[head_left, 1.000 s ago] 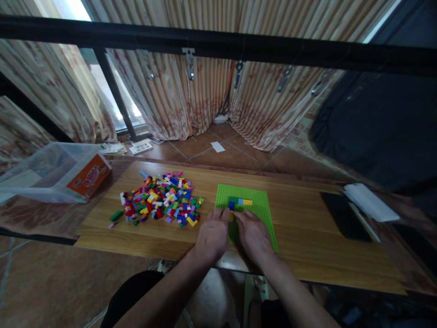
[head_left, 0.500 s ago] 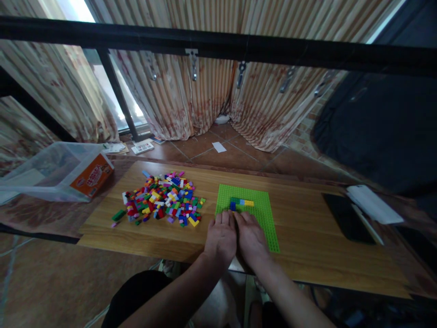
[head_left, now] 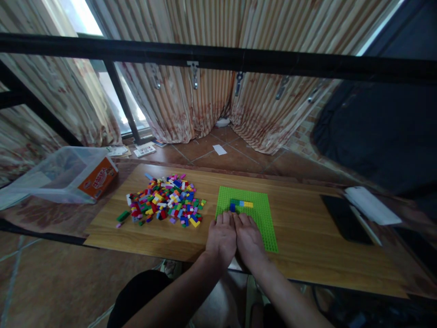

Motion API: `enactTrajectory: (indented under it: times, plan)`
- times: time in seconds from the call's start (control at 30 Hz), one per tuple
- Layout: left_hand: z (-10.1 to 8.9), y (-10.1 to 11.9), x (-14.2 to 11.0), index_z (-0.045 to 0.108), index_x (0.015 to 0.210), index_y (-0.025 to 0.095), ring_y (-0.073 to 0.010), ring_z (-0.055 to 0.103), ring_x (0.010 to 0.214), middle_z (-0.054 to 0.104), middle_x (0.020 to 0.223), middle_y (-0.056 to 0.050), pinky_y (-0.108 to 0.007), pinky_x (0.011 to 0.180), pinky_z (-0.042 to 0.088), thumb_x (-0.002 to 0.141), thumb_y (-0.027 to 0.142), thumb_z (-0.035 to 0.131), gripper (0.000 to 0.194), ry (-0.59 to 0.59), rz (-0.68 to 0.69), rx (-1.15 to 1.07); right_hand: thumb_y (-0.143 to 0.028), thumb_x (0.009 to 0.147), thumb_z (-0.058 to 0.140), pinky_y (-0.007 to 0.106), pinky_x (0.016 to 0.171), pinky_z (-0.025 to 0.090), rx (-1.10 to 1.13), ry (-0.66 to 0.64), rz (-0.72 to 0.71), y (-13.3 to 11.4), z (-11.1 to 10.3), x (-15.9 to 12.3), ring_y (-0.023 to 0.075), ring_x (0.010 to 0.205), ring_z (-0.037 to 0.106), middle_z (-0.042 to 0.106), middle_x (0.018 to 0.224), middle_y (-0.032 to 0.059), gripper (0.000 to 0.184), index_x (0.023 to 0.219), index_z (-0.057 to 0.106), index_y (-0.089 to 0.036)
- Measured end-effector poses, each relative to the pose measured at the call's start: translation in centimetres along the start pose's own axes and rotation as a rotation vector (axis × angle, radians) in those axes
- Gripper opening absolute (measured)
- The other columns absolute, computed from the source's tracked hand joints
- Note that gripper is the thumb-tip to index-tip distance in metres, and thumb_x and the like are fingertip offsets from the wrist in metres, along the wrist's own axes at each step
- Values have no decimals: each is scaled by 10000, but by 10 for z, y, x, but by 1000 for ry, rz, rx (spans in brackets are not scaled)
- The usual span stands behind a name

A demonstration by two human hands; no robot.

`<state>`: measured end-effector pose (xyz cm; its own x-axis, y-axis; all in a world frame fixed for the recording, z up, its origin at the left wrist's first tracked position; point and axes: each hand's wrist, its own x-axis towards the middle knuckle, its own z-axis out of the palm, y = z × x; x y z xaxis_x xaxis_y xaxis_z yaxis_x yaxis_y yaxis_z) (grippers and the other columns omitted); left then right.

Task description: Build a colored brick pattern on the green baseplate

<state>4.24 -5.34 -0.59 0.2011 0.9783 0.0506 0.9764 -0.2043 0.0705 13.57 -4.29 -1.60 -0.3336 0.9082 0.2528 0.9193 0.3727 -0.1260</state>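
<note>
A green studded baseplate (head_left: 270, 228) lies on the table, partly under both hands. Near its far left part, a row of dark blue, green, light blue and yellow toy bricks (head_left: 246, 204) is fixed on it. A dark blue brick (head_left: 232, 207) sits just beyond my fingers. My left hand (head_left: 221, 234) and my right hand (head_left: 249, 234) are side by side and touching over the near left part of the plate. Both have their fingers bent and pressed together, pointing down at the plate. The fingertips, and whatever they hold, are hidden behind the hands.
A pile of loose coloured bricks (head_left: 167, 200) spreads over the left of the wooden table (head_left: 307, 255). Left of the table stands a clear plastic bin (head_left: 61, 182) with an orange label. A black tablet (head_left: 344, 218), a pale pen (head_left: 365, 223) and a white object (head_left: 372, 205) lie at the right.
My right hand's fingers have come slightly closer to my left hand. A yellow bit seen at the fingertips is now covered. The camera view has tipped slightly; the bricks on the plate look unchanged.
</note>
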Motion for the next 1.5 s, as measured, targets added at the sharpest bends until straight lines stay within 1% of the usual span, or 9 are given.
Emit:
enactTrajectory:
  times: [0.13,0.27,0.4,0.6,0.9,1.17,1.33,1.43,1.5]
  plan:
    - [-4,-2,-3,485,1303,113,-256,566,1036,592,1147,-141,-381,850,499,887,98,399,425,-16,-36,-64,-73,872,375,346,857,467,151,-32,57,6,-4,2,229,913,598,658,961,113,357,1091,646,-148]
    - [-13,-16,-3,469,1317,78,-248,539,1132,565,1227,-153,-338,980,445,811,54,439,507,-79,-42,-274,-23,840,337,304,843,472,207,-59,170,24,-11,8,206,928,624,665,1006,116,429,1128,636,-133]
    - [-17,-35,4,506,1268,127,-189,608,1029,608,1160,-125,-269,908,474,749,-10,415,545,-81,-140,-452,-111,898,336,347,884,473,252,2,206,36,-15,15,225,972,613,660,1061,125,383,1164,613,-114]
    - [-20,-48,11,582,1140,156,-191,629,975,650,1056,-99,-285,866,494,820,75,406,374,7,-158,-483,-282,895,480,398,955,451,306,-8,41,21,-8,15,250,1080,549,608,1148,124,368,1212,597,-137]
    - [-22,-42,9,608,1099,158,-212,661,932,679,1021,-103,-313,838,516,864,202,453,286,-2,-166,-462,-245,877,492,393,881,464,232,9,-60,26,3,16,241,976,550,602,1051,103,307,1114,677,-179]
    - [-36,-63,11,653,947,168,-187,660,831,687,943,-93,-268,735,497,869,181,436,231,83,-237,-504,-261,891,439,414,883,460,139,13,-77,32,8,14,260,987,546,595,1079,132,336,1096,684,-156]
    - [-54,-95,15,674,971,176,-166,648,833,704,925,-69,-247,759,473,861,185,466,236,214,-345,-586,-257,887,428,406,873,465,116,-11,-95,34,8,15,249,947,558,600,1051,124,337,1084,683,-157]
    - [-72,-138,8,693,960,175,-170,649,822,714,899,-63,-251,753,463,868,190,457,253,266,-466,-576,-232,876,416,402,876,470,124,2,-105,36,9,14,240,935,569,600,1050,128,339,1059,690,-151]
    - [-82,-173,-5,678,1056,173,-185,650,878,717,956,-72,-256,773,454,838,164,484,292,324,-629,-528,-221,866,417,405,885,473,128,11,-102,37,11,14,241,937,576,601,1052,133,341,1052,692,-143]
